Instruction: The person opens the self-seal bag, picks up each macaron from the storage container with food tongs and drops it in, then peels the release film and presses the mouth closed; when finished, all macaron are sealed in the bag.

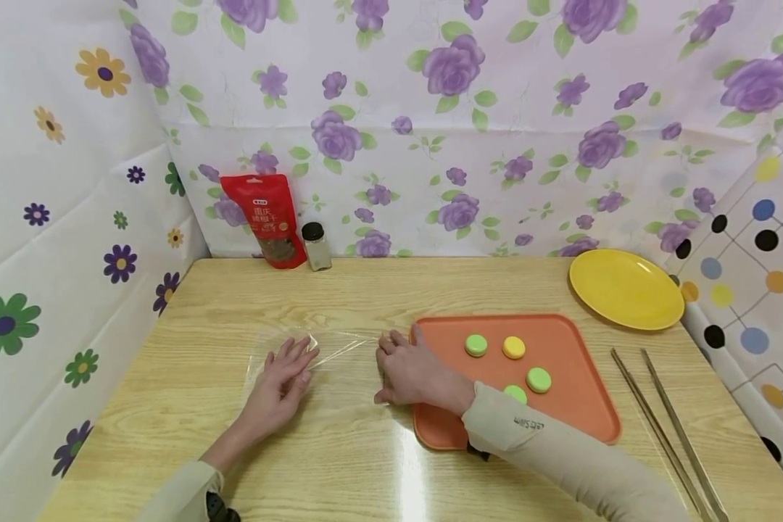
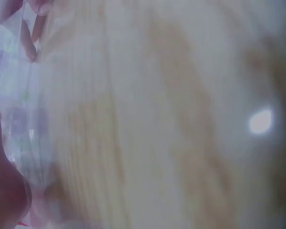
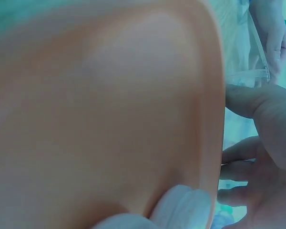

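A thin sheet of clear plastic film [image 1: 339,351] lies between the two hands; whether it is a bag or a single layer I cannot tell. My left hand [image 1: 279,384] rests at its left part, fingers fairly straight and spread. At the film's right end, my right hand [image 1: 414,371] holds it with bent fingers, the thumb lower down; the fingertips are hidden. Creases run across the film towards that hand. Right beside it is the orange tray [image 1: 581,406]; the right wrist view shows the hand along the tray rim [image 3: 212,119].
On the tray sit several green macarons [image 1: 539,379] and a yellow one [image 1: 513,347]. A yellow plate [image 1: 626,290] and two metal rods [image 1: 668,428] are at the right. A red pouch [image 1: 270,221] and a black-capped jar [image 1: 316,248] stand against the back.
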Motion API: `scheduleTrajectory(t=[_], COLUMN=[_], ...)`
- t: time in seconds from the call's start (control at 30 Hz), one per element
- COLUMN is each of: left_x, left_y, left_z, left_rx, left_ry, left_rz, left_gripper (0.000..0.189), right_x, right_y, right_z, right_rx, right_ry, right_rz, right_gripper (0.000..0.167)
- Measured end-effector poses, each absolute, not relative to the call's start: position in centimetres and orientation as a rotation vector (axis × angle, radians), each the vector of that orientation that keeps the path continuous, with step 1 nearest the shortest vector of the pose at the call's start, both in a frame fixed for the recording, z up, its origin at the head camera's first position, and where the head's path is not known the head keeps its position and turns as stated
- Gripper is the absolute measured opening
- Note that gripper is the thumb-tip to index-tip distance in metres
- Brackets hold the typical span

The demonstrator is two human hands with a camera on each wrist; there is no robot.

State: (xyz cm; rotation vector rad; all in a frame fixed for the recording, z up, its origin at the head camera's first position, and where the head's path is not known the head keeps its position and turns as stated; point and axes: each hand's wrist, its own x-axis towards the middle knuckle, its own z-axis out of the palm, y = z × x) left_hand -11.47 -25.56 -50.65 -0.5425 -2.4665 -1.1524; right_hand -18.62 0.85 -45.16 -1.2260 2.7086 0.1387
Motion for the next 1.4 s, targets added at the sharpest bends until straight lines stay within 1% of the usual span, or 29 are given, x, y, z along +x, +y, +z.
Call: scheduleTrajectory(t=[0.17,0.27,0.33,0.43,0.57,0.67,0.77,0.87,0.93,1.1,1.17,1.27,1.4], left_x=[-11.7,-11.8,-11.8,-11.7,-11.2,-10.7,-10.5,-10.4,-10.4,-10.5,-10.6,-10.9,-11.3], left_y=[-25.1,-24.9,-24.9,-25.0,-25.3,-25.7,-26.1,-26.3,-26.4,-26.2,-26.0,-25.5,-25.0], left_z=[-50.8,-50.8,-50.8,-50.7,-50.5,-50.1,-49.9,-49.9,-50.0,-50.0,-49.9,-49.9,-49.9], left_rx=[-0.562,-0.566,-0.565,-0.565,-0.557,-0.549,-0.544,-0.54,-0.538,-0.54,-0.549,-0.573,-0.594], left_ry=[-2.462,-2.468,-2.472,-2.477,-2.465,-2.449,-2.443,-2.436,-2.434,-2.437,-2.433,-2.429,-2.434], left_rz=[-1.162,-1.169,-1.183,-1.198,-1.206,-1.208,-1.213,-1.239,-1.255,-1.271,-1.273,-1.281,-1.296], left_gripper=[0.038,0.039,0.039,0.04,0.04,0.04,0.04,0.04,0.04,0.04,0.041,0.04,0.041], right_x=[-18.2,-17.8,-17.4,-16.5,-14.9,-13.8,-12.6,-11.7,-11.4,-11.7,-11.8,-11.8,-11.5], right_y=[2.3,4.3,6.6,11.5,19.5,25.3,30.3,33.8,35.2,36.7,37.1,37.6,38.1], right_z=[-45.0,-44.4,-43.8,-43.0,-42.5,-42.7,-43.4,-44.4,-45.2,-46.7,-47.1,-47.6,-47.9], right_rx=[-1.3,-1.368,-1.385,-1.267,-0.955,-0.713,-0.448,-0.215,-0.134,-0.092,-0.096,-0.126,-0.168], right_ry=[2.767,2.84,2.893,2.965,3.097,3.223,3.302,3.3,3.275,3.135,3.095,3.094,3.141], right_rz=[-0.004,-0.256,-0.471,-0.754,-0.917,-0.929,-0.881,-0.782,-0.716,-0.607,-0.582,-0.536,-0.496], right_gripper=[0.066,0.055,0.049,0.038,0.032,0.038,0.052,0.065,0.072,0.086,0.089,0.087,0.074])
